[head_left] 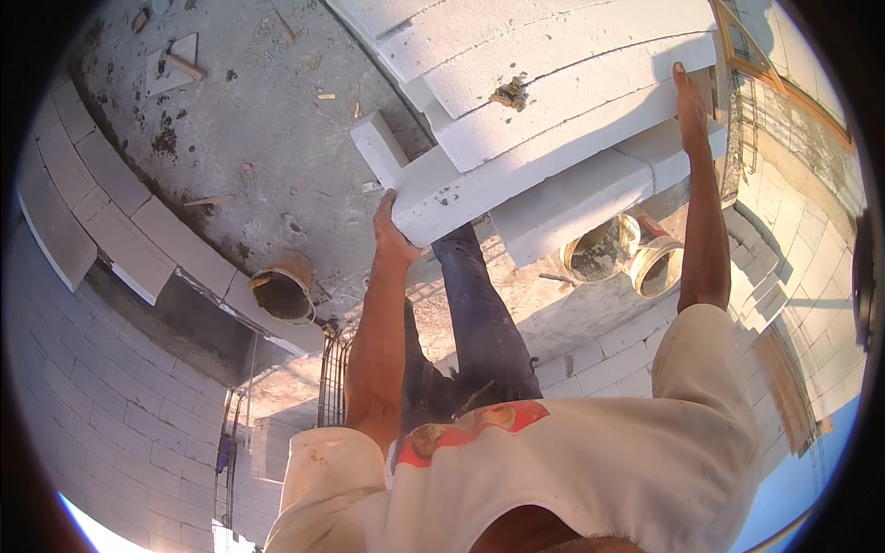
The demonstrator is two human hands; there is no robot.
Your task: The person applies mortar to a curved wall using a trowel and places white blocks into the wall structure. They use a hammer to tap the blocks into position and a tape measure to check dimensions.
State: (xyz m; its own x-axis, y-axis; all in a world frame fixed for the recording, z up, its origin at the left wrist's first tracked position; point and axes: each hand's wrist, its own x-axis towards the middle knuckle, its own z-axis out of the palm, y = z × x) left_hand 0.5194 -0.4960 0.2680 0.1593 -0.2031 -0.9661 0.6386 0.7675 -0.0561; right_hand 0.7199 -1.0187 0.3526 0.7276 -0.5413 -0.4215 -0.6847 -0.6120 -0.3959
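Observation:
A long white aerated concrete block [544,170] lies at the near side of a stack of similar blocks [553,55]. My left hand [395,235] is closed around its left end, with the thumb along the edge. At its far right end my right hand [690,106] grips the block, fingertips showing on top and the rest partly hidden. Just below and nearer to me is another row of white blocks [576,207]. A small block piece [378,147] sits beside the left end. A brown lump of debris [509,93] rests on the stack.
Two mortar-stained buckets [595,251] [657,267] stand right of my legs; another bucket [282,290] is at the left. A block wall [129,217] curves along the left. Rebar cages [334,373] rise near it. A trowel-like tool on a board [175,66] lies on the concrete floor.

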